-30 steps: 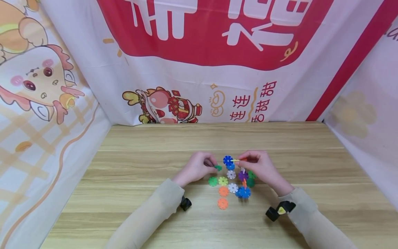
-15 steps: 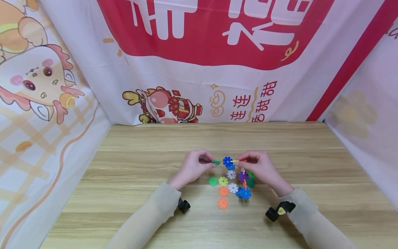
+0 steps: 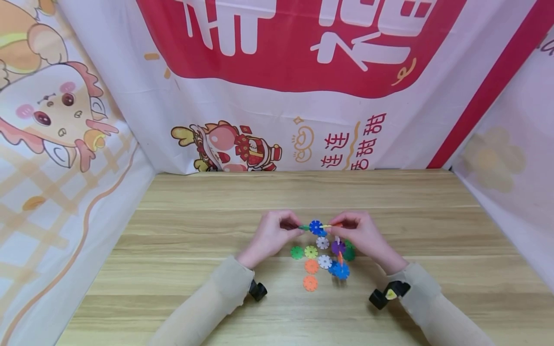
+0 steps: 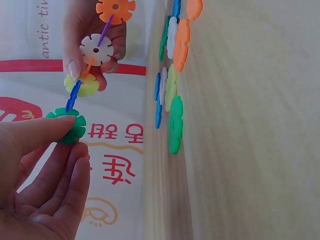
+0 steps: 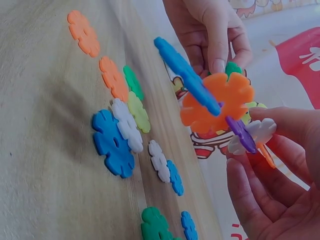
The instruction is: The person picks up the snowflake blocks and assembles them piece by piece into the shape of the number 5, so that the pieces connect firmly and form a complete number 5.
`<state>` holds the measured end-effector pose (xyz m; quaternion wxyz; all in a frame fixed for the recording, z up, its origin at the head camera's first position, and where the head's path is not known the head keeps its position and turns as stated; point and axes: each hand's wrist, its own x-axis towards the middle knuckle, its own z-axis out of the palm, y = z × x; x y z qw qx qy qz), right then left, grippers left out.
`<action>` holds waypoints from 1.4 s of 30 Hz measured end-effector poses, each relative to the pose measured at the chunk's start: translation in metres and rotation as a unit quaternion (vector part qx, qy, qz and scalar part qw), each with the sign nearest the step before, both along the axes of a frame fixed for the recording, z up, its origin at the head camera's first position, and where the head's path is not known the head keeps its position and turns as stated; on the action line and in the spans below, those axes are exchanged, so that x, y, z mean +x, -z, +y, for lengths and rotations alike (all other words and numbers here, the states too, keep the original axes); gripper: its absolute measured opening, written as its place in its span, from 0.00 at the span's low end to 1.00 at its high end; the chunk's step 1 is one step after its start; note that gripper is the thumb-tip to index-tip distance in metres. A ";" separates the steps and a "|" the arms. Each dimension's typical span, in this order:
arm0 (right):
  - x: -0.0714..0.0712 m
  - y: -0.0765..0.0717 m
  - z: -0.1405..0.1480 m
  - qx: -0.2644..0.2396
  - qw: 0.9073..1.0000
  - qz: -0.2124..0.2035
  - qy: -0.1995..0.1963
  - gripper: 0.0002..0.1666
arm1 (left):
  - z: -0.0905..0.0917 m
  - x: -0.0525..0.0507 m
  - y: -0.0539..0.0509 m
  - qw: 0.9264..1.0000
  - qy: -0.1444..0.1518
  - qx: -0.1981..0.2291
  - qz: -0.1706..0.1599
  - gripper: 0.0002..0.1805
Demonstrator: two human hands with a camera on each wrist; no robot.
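Observation:
My left hand (image 3: 272,236) pinches a green notched plastic disc (image 4: 74,127) between thumb and fingers. Its edge meets the dark blue disc (image 3: 316,227) at the end of a chain of interlocked discs; how deep the slots fit cannot be seen. Opposite, my right hand (image 3: 360,231) grips that chain near its yellow disc (image 4: 82,86) and white disc (image 4: 95,50). Toward the right wrist camera, the chain carries on through a purple disc (image 5: 241,135), a large orange disc (image 5: 227,95) and a blue disc (image 5: 185,72). The chain is held above the table.
Loose discs lie flat on the wooden table (image 3: 207,192) below the hands: orange (image 3: 310,283), light green (image 3: 296,252), yellow-green (image 3: 310,252), white (image 3: 324,262), and several blue and green ones. A printed cloth (image 3: 242,105) hangs behind the table's far edge.
My left hand has raised and turned the green disc, then brought it right against the dark blue disc. The right hand holds the chain almost still.

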<state>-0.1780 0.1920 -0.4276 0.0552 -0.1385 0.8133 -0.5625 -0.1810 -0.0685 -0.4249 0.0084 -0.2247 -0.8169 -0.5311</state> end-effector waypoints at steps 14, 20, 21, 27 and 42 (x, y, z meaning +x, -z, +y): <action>0.005 -0.004 -0.006 0.032 0.998 0.010 -0.043 0.20 | 0.004 0.003 0.001 1.000 0.014 -0.008 -0.008 0.06; 0.006 -0.004 -0.010 0.036 0.999 -0.006 -0.035 0.23 | 0.004 0.004 0.001 1.000 0.015 -0.007 -0.009 0.06; 0.006 -0.004 -0.010 0.037 0.999 -0.006 -0.035 0.22 | 0.004 0.004 0.001 1.000 0.016 -0.006 -0.008 0.06; 0.006 -0.004 -0.011 0.038 0.998 0.007 -0.040 0.20 | 0.004 0.004 -0.001 1.000 0.022 -0.005 0.003 0.05; 0.004 -0.004 -0.012 0.059 0.996 0.041 -0.051 0.19 | 0.006 0.002 0.000 0.999 0.035 -0.007 0.012 0.05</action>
